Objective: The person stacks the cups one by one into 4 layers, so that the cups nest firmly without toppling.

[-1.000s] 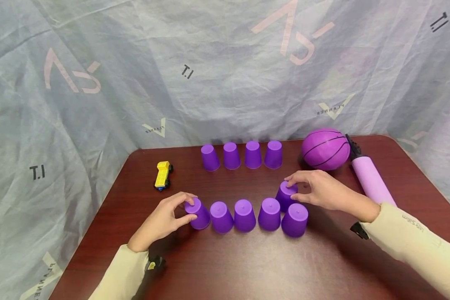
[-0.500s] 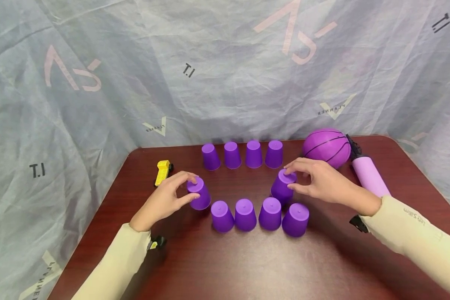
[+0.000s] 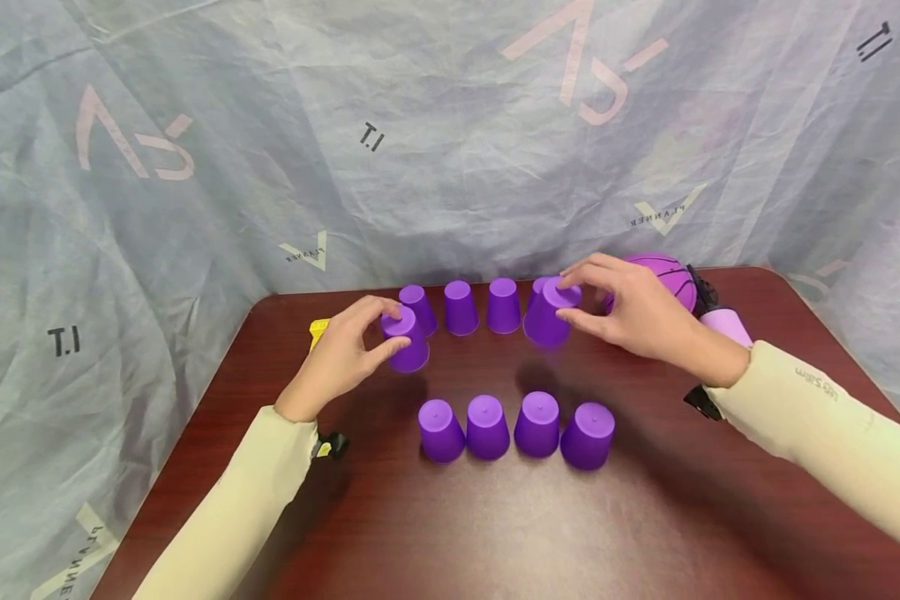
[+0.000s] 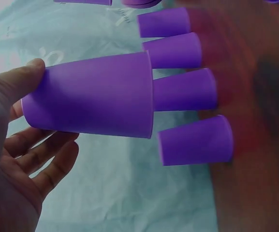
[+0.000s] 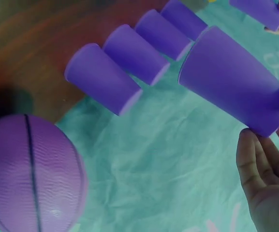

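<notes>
In front of the ends of the back row of cups (image 3: 461, 310), I see the left hand (image 3: 337, 357) pinching one cup (image 3: 407, 342), the right hand (image 3: 633, 312) a second cup (image 3: 547, 323) — both aloft — where swinging too low could topple the row.

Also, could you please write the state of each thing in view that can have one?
Left purple tapered cup: upside down, raised in left hand
Right purple tapered cup: upside down, raised in right hand
Front four purple cups: upside down, standing
Back four purple cups: upside down, two partly hidden
Purple black-lined ball: round where visible
Pink cylinder with black end: partly hidden
Yellow object: mostly hidden, unclear
Grey printed cloth: hanging, wrinkled
</notes>
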A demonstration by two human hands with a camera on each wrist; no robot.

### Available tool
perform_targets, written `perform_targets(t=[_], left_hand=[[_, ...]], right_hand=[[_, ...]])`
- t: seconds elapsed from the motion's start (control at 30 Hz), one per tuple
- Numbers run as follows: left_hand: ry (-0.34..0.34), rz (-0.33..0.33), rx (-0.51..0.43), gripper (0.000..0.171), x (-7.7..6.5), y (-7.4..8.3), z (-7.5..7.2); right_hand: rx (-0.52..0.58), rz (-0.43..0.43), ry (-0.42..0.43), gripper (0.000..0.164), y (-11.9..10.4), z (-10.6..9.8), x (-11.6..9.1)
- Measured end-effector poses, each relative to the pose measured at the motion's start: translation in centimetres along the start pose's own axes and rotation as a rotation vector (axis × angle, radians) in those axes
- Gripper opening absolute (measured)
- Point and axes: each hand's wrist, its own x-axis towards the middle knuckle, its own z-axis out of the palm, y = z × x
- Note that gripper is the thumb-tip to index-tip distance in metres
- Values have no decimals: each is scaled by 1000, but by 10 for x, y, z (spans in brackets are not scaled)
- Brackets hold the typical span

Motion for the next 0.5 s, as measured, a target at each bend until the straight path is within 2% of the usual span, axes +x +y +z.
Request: perform_targets(t=[0.23, 0.5], left_hand=[[71, -52, -18, 31, 28, -8, 0], [33, -186, 25, 30, 70, -25, 12]], right_hand=[[-44, 113, 32, 23, 15, 7, 26], [-69, 195, 20, 23, 38, 24, 51]])
